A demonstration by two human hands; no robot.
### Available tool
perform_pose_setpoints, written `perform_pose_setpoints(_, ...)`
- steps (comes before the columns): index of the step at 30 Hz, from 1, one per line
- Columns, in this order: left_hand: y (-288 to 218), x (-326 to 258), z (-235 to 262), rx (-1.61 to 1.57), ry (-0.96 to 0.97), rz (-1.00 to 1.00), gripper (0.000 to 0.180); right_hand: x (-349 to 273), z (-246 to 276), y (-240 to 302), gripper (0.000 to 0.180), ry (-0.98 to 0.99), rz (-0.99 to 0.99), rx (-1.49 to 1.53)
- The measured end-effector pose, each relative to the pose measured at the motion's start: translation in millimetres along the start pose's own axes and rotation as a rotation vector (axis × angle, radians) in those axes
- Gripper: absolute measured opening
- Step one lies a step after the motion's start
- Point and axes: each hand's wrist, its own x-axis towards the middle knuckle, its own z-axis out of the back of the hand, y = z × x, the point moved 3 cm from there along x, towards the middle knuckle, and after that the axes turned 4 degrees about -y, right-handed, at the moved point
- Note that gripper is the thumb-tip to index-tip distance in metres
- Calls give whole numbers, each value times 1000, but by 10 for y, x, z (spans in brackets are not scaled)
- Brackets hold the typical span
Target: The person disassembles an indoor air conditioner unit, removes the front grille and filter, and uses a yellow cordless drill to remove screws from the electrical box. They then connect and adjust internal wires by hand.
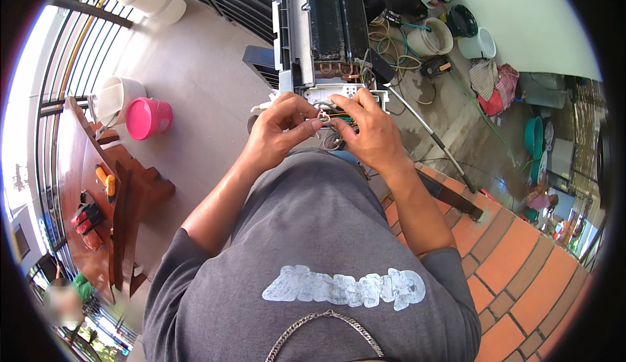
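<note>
Between both hands' fingertips (pixel 326 115): small metal clip (pixel 323 118).

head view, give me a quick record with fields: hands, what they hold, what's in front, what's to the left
left hand: pinches a small metal ring with wires
right hand: fingertips meet it at the same small metal ring
in front: opened air conditioner unit lying on the floor
left side: pink bucket, wooden bench with tools
right side: brick paving

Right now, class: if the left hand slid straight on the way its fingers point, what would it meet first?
The left hand points across toward the right hand, so it would probably meet the small metal clip pinched between them, then the right fingertips; depth is hard to judge.
</note>
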Motion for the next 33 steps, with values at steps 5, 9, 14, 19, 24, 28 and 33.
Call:
perform_pose_setpoints(5, -8, 23, 28, 197, -21, -97, 22, 118, -56, -137, 18, 20, -40, 95)
perform_pose_setpoints(9, 93, 61, 20, 262, -132, -1, 31, 194, -46, -185, 19, 68, -86, 393)
perform_pose_setpoints(14, 72, 191, -35, 531, -160, -164, 21, 210, 95, -191, 26, 265, -204, 477)
perform_pose_setpoints(19, 47, 282, 192, 250, -267, -94, 13, 208, 48, -84, 25, 64, -191, 196)
perform_pose_setpoints(24, -75, 383, 269, 67, -274, -110, 16, 250, 41, -54, 21, 146, -229, 322)
perform_pose_setpoints(28, -177, 505, 124, -164, -307, -178, 15, 328, 165, -147, 23, 222, -105, 415)
perform_pose_setpoints(33, -140, 265, -30, 238, -212, -219, 10, 248, 216, -355, 17, 29, -384, 585)
